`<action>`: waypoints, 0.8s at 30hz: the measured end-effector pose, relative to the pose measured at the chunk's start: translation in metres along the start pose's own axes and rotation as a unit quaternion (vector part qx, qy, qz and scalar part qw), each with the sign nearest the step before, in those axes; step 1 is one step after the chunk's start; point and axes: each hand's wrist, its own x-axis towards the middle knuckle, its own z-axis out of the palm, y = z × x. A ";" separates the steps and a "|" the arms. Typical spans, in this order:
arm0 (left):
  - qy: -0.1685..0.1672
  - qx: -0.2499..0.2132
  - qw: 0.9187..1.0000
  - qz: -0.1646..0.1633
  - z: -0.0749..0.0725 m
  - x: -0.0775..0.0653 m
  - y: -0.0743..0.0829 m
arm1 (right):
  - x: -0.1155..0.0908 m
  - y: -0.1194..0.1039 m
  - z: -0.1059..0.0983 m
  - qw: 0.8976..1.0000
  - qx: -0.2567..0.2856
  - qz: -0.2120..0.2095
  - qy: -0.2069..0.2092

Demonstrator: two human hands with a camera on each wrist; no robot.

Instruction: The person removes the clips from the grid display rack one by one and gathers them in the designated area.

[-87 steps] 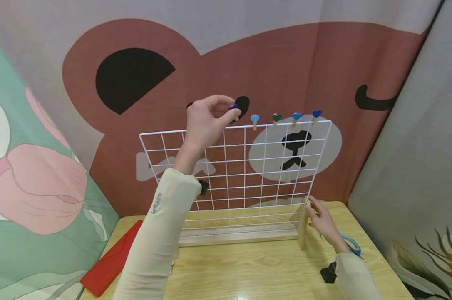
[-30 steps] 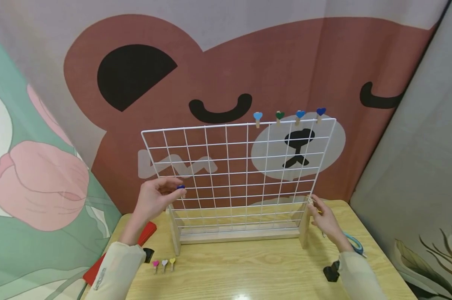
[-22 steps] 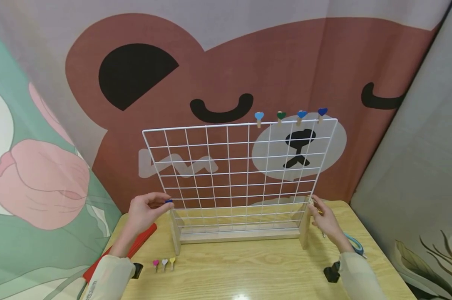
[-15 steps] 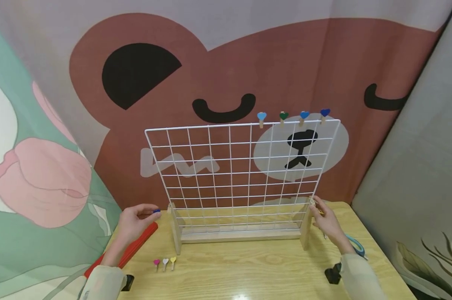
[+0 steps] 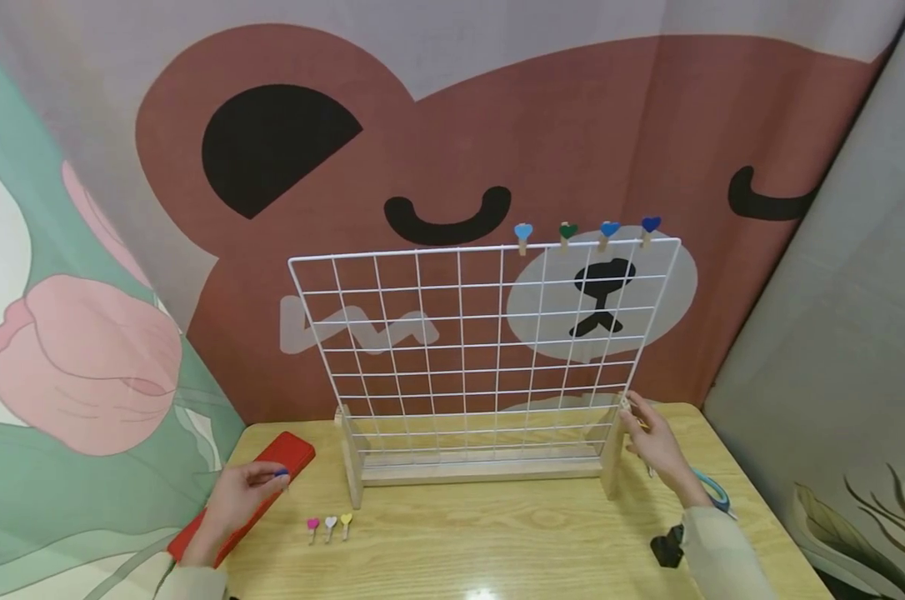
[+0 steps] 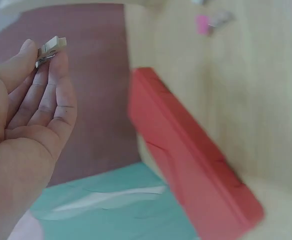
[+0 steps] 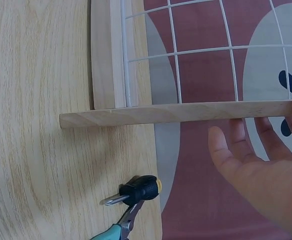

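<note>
Low at the left, my left hand (image 5: pixel 231 504) pinches a small wooden clothespin (image 6: pixel 50 48) between thumb and fingertips; its dark blue heart shows in the head view. The hand overlaps the red case there. My right hand (image 5: pixel 657 442) grips the top of the right wooden post (image 7: pixel 176 113) of the stand, with the thumb at its top end. A white wire grid (image 5: pixel 460 346) stands upright in this wooden base. Along the right half of its top bar sit several heart clothespins, among them a light blue clothespin (image 5: pixel 523 237) and a green clothespin (image 5: pixel 568 233).
Pink (image 5: pixel 313 528), white (image 5: pixel 331 527) and yellow (image 5: pixel 346 524) heart clothespins lie in a row at the table's front left. Beside them is the red case (image 5: pixel 291 454). A stubby black screwdriver (image 7: pixel 138 190) and a turquoise-handled tool (image 7: pixel 108 234) lie right of the stand.
My left hand has come down from the grid's top bar to the left, past the grid's side to the red case, still pinching the blue-heart clothespin. My right hand stays on the post.
</note>
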 end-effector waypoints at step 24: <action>-0.046 0.102 0.993 -0.047 0.052 -0.004 -0.073 | 0.001 0.000 0.002 1.000 -0.004 -0.009 0.012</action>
